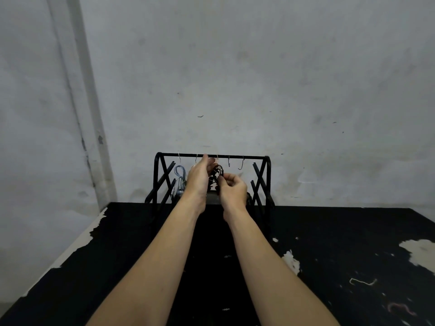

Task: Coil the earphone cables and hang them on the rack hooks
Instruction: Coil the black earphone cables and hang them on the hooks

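A black folding rack [261, 180] stands at the table's far edge, its top bar carrying several thin metal hooks [241, 164]. A coiled blue earphone cable [180, 176] hangs from the leftmost hook. Both hands are raised at the middle of the bar around a coiled black earphone cable [217, 171]. My left hand [200, 176] holds the coil's upper part, fingers reaching up to the bar. My right hand [231, 188] pinches the coil's lower strands. Which hook the coil touches is hidden by my fingers.
The rack sits on a black table [329, 255] with chipped paint patches at the right [419, 251] and along the left edge. A grey wall rises directly behind the rack. Small scraps lie on the table at the right front [362, 282].
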Demonstrator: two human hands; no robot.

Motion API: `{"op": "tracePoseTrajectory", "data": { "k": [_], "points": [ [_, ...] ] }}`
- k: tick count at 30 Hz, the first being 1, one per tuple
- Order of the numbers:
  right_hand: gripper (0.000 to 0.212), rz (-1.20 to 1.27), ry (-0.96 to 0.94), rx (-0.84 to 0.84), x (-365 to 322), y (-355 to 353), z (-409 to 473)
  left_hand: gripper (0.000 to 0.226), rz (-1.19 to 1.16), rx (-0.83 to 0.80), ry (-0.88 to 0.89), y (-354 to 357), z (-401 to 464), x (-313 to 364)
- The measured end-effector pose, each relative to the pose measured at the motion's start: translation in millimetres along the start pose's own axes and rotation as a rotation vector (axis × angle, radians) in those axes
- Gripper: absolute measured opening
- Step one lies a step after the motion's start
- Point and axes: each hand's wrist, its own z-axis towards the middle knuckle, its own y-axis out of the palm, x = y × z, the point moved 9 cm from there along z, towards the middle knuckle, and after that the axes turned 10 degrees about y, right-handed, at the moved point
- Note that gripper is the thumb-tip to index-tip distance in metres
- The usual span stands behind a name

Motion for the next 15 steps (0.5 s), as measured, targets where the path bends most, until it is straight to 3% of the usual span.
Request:
{"op": "tracePoseTrajectory", "data": {
  "k": [8, 11, 15],
  "points": [
    [0.032, -0.068, 0.069, -0.045, -4, -18, -22, 0.04, 0.117, 0.012, 0.099, -6, -18, 14],
    [0.04, -0.147, 0.081, -0.082, -9, -28, -37, 0.028, 0.146, 0.039, 0.126, -12, -31, 21],
    [0.039, -0.279, -0.005, -0.134, -20, -46, -56, 0.028, 0.125, 0.05, 0.173, -22, -45, 26]
  ]
}}
